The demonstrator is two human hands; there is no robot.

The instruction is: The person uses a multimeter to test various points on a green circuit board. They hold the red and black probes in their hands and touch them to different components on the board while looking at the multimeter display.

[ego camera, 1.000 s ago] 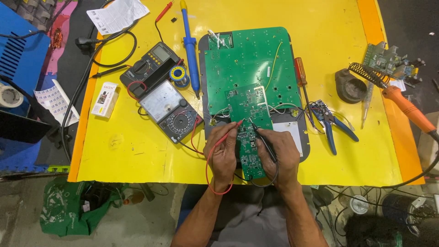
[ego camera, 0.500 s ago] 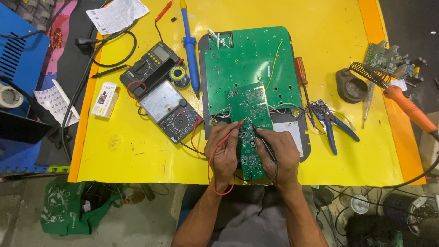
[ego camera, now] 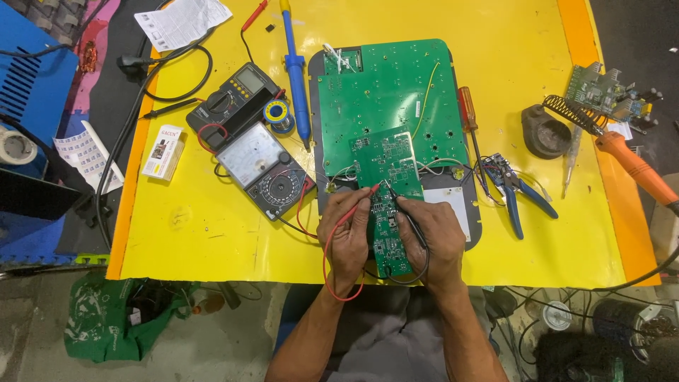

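Fingers (ego camera: 353, 212) of both hands pinched shut on red probe (ego camera: 362, 197) and black probe (ego camera: 403, 212), tips meeting over small green board (ego camera: 385, 163) for steady contact

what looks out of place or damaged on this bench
Nothing looks damaged or spilled. The left hand holds a red probe and the right hand a black probe on the small green board; tools lie scattered but intact.

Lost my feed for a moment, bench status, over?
Left hand pinches red probe, right hand black probe. Both tips on small green circuit board. Analog multimeter alongside, leads clear.
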